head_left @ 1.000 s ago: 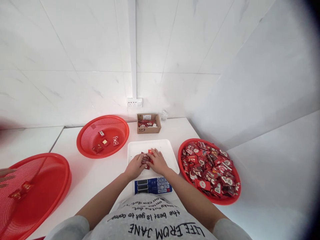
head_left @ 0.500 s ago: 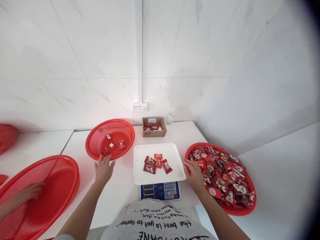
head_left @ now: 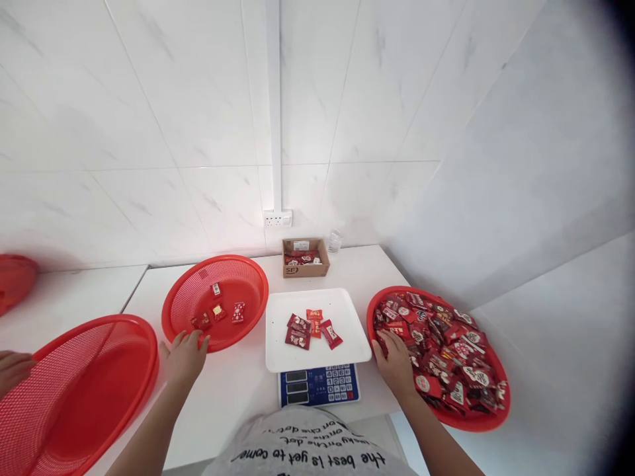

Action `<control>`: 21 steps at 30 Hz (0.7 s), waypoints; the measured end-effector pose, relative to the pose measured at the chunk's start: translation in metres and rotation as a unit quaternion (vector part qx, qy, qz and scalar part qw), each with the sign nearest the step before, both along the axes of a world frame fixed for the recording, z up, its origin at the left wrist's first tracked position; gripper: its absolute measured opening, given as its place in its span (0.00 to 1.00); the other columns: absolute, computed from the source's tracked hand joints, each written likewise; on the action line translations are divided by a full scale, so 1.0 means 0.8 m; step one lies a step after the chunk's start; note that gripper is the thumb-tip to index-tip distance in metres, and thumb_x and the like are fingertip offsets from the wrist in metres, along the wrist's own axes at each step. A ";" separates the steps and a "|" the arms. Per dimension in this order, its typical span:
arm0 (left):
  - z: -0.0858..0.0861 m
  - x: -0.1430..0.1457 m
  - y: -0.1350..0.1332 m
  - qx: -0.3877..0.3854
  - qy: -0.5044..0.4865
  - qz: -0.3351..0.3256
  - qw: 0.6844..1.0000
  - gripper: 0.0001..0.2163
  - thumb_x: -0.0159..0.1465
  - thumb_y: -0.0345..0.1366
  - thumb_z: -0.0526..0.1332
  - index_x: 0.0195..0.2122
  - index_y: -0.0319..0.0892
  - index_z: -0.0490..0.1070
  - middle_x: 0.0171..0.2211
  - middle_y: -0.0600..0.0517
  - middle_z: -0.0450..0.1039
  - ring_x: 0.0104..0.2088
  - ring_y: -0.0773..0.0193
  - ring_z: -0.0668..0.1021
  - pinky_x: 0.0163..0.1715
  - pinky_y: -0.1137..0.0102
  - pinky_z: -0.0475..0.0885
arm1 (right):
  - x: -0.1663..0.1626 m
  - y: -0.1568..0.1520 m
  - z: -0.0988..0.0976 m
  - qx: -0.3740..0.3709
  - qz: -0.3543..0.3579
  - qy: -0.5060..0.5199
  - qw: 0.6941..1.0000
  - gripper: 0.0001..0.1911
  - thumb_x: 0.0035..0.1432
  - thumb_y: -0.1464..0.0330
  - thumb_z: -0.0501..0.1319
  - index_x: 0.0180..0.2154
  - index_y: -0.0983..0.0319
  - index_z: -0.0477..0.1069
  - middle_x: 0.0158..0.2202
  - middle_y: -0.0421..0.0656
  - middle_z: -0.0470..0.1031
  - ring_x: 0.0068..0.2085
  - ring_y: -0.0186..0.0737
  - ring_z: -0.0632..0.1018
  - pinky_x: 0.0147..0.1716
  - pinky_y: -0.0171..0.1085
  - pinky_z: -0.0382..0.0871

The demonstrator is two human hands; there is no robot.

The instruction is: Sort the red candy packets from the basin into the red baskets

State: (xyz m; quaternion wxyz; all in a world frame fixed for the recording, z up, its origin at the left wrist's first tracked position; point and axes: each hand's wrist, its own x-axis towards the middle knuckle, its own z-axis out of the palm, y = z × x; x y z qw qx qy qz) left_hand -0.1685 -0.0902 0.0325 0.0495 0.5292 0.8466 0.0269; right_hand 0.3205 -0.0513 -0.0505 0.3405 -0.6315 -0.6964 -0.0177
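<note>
i see the white counter (head_left: 238, 390) spread around the white tray (head_left: 292, 360), and i place everything by that tray. well left of it stands a mesh basket (head_left: 99, 383), with another person's hand (head_left: 14, 370) over its left part. just right of the tray, a full basket (head_left: 466, 424) carries heaped packets (head_left: 441, 357), its long axis slanting from the tray's right edge toward the near right. just left of the tray is a third basket (head_left: 251, 287) with four small packets (head_left: 239, 312) in it. a blue keypad panel (head_left: 318, 385) shows at the tray's near edge; a cardboard box (head_left: 305, 270) sits beyond its far edge.

the right hand (head_left: 397, 360) is nearer the tray, just off its right edge, fingers bent at the full basket's rim; i cannot tell whether that grip pinches anything. from it, the heaped packets lie right, away from the tray, starting at the fingertips.

the left hand (head_left: 183, 354), farther off to the tray's left, has its grip loosely spread at the third basket's near rim; i see nothing held.

on the tray, a single packet (head_left: 331, 334) lies left of the right grip, long axis slanting far left to near right, beside two dark packets (head_left: 298, 330) and two bright packets (head_left: 314, 324).
</note>
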 end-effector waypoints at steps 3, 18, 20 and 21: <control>-0.001 -0.012 -0.011 0.024 0.019 0.042 0.999 0.23 0.63 0.41 0.45 0.56 0.38 0.60 0.56 0.39 0.63 0.61 0.48 0.57 0.57 0.42 0.43 | -0.001 -0.001 0.002 0.004 -0.004 0.000 1.000 0.22 0.60 0.55 0.48 0.42 0.64 0.70 0.44 0.54 0.73 0.48 0.50 0.70 0.50 0.51 0.64; 0.012 -0.054 -0.002 -0.007 -0.067 0.207 0.976 0.34 0.59 0.47 0.49 0.63 0.35 0.45 0.58 0.28 0.54 0.58 0.36 0.59 0.49 0.39 0.56 | -0.004 -0.005 0.007 0.016 -0.026 -0.002 1.000 0.19 0.61 0.59 0.48 0.42 0.64 0.71 0.42 0.53 0.74 0.45 0.49 0.72 0.47 0.49 0.65; 0.012 -0.057 0.001 -0.019 -0.058 0.199 0.978 0.33 0.59 0.44 0.49 0.63 0.35 0.45 0.57 0.28 0.56 0.57 0.36 0.62 0.50 0.41 0.57 | -0.004 -0.006 0.008 0.018 -0.031 -0.001 0.999 0.19 0.60 0.59 0.49 0.41 0.65 0.71 0.42 0.53 0.74 0.45 0.48 0.72 0.47 0.48 0.65; 0.013 -0.060 0.003 -0.023 -0.052 0.189 0.980 0.32 0.59 0.43 0.49 0.63 0.35 0.46 0.56 0.28 0.58 0.55 0.37 0.64 0.50 0.43 0.58 | -0.004 -0.006 0.008 0.017 -0.033 0.000 0.999 0.19 0.60 0.60 0.49 0.41 0.65 0.71 0.42 0.53 0.74 0.45 0.48 0.72 0.47 0.48 0.65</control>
